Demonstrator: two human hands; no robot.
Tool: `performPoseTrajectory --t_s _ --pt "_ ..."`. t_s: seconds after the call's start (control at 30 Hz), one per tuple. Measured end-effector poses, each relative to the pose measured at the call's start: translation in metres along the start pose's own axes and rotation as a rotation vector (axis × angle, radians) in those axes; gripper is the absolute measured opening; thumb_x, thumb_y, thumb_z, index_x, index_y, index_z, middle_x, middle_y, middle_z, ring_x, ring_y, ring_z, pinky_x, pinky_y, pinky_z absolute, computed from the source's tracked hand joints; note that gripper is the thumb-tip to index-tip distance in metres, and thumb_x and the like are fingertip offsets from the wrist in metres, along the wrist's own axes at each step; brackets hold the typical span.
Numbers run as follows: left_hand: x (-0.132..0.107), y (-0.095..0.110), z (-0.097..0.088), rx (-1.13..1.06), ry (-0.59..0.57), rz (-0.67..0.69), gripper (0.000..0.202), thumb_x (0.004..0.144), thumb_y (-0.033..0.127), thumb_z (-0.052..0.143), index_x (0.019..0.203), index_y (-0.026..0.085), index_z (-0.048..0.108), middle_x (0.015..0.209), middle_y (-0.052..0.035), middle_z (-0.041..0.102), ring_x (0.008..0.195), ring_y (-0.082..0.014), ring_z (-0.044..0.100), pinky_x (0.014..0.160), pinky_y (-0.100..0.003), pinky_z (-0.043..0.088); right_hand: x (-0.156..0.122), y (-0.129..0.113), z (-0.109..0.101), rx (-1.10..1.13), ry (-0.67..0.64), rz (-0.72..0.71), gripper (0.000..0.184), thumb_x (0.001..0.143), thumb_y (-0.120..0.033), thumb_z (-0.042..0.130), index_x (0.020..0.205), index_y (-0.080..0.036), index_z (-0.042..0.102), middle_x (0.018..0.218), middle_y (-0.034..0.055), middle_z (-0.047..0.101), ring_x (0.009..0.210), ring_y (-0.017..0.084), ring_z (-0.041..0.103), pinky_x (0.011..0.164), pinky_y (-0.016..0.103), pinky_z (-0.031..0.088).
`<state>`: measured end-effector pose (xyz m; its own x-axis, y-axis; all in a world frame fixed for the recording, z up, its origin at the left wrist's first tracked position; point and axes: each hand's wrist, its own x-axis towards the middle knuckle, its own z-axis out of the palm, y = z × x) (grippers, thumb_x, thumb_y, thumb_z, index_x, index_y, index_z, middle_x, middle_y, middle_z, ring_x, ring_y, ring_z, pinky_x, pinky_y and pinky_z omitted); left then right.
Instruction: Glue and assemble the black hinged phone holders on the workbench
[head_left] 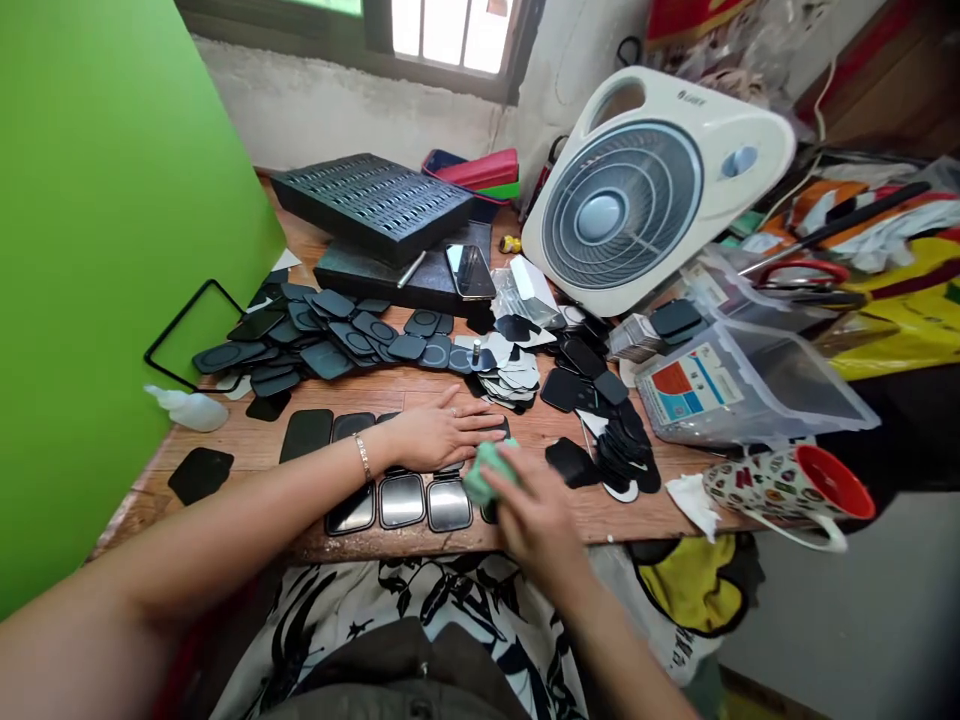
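Left grip (442,432): open, flat on tabletop (600,520)
Right grip (536,515): closed on green cloth (489,472)
Risk: dragging cloth shifts metal plates (402,500) at 9 o'clock

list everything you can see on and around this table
wooden table: 1, brown, under everything
green board: 1, bright green, left side
perforated tray: 1, black, back of table
smartphone: 1, black, right of tray
box fan: 1, cream, back right
black pads: many, black, heaped both sides of the hands
metal-faced plates: at least 3, silver, row at front edge
plastic bin: 1, clear, right
mug: 1, patterned, red inside, front right
left hand: 1, flat over the plates
right hand: 1, holding green cloth over the plates
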<state>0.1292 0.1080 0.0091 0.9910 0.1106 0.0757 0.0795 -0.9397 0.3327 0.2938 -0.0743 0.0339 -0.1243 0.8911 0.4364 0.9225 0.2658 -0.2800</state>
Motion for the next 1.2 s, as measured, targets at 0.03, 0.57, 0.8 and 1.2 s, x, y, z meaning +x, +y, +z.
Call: performPoseTrajectory --t_s 0.03,0.57,0.8,1.2 --pt "-0.001 -0.001 0.002 0.009 0.007 0.002 0.05 0.097 0.037 0.031 0.147 0.033 0.023 0.153 0.0024 0.027 0.144 -0.0197 0.016 0.113 -0.048 -0.012 -0.013 -0.008 0.01 0.005 -0.073 0.022 0.046 0.085 -0.007 0.042 0.124 -0.026 0.057 0.133 0.0076 0.054 0.127 0.026 0.045 0.098 0.048 0.041" --pt "-0.003 0.004 -0.002 0.08 0.046 0.015 0.048 0.098 0.035 0.028 0.146 0.029 0.026 0.153 0.0015 0.028 0.144 -0.0175 0.015 0.112 -0.048 -0.016 -0.026 -0.063 0.033 0.311 -0.189 -0.111 0.044 0.086 -0.001 0.038 0.117 -0.025 0.059 0.128 0.0028 0.06 0.123 0.019 0.05 0.098 0.038 0.044" --pt "-0.004 0.003 0.002 0.059 0.093 0.028 0.049 0.098 0.035 0.029 0.146 0.024 0.026 0.152 -0.0011 0.032 0.143 -0.0165 0.016 0.116 -0.046 -0.004 0.007 -0.081 0.056 0.357 -0.183 -0.218 0.04 0.09 -0.005 0.038 0.121 -0.022 0.057 0.133 0.0065 0.056 0.128 0.023 0.044 0.102 0.044 0.04" --pt "-0.065 -0.001 -0.042 -0.009 0.195 -0.063 0.045 0.099 0.03 0.03 0.143 0.021 0.034 0.15 -0.0058 0.035 0.141 -0.0164 0.023 0.116 -0.04 0.012 0.036 -0.104 0.04 0.544 -0.153 -0.289 0.049 0.087 -0.001 0.037 0.127 -0.025 0.053 0.135 0.0054 0.053 0.128 0.019 0.045 0.106 0.042 0.039"
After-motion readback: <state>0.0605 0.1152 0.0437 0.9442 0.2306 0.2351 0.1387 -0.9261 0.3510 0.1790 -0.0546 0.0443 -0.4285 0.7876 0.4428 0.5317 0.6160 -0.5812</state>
